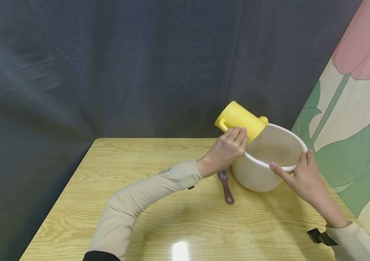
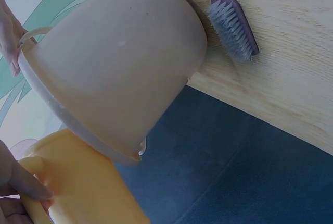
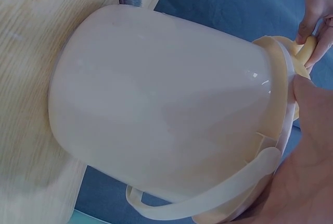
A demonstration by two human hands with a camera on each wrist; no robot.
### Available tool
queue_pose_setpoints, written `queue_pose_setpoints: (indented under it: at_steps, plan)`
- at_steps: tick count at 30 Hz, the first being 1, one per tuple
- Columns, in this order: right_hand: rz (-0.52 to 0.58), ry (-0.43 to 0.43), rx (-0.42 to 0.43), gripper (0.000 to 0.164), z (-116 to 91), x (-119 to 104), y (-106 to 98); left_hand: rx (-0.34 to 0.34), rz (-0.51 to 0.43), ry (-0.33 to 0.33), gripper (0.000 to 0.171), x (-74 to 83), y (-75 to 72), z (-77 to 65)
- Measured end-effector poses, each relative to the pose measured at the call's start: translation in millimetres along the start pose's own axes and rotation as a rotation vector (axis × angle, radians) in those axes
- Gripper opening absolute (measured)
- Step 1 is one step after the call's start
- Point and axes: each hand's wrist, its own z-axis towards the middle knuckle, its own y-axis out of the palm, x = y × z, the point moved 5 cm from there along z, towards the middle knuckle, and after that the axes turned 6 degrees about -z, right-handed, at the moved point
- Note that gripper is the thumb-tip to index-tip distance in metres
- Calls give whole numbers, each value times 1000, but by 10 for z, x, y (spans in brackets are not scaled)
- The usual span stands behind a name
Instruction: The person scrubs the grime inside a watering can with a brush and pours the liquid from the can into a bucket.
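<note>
My left hand [image 1: 225, 150] grips the handle of a yellow pitcher [image 1: 239, 119]. The pitcher is tipped on its side, its spout end over the left rim of a white bucket [image 1: 254, 175]. On the right, my right hand [image 1: 307, 181] holds the bucket's rim, thumb at the near side and fingers at the outer right. A pale bail handle [image 3: 208, 200] hangs along the bucket in the right wrist view. What is inside the pitcher is hidden.
A scrub brush [image 1: 226, 190] with a purple handle and grey bristles lies on the wooden table [image 1: 178, 210], just left of the bucket. A dark curtain [image 1: 158, 72] hangs behind the table. The wall [image 1: 354, 105] with painted tulips stands close on the right.
</note>
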Motion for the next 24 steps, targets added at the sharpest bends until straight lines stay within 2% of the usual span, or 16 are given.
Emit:
queue_pose_setpoints:
  at_steps: [15, 24]
  plan:
    - [2, -8, 7, 92, -3, -4, 4, -32, -3, 19, 32, 41, 16, -2]
    - [8, -1, 1, 91, 2, 5, 3, -23, 3, 12, 31, 29, -3, 4]
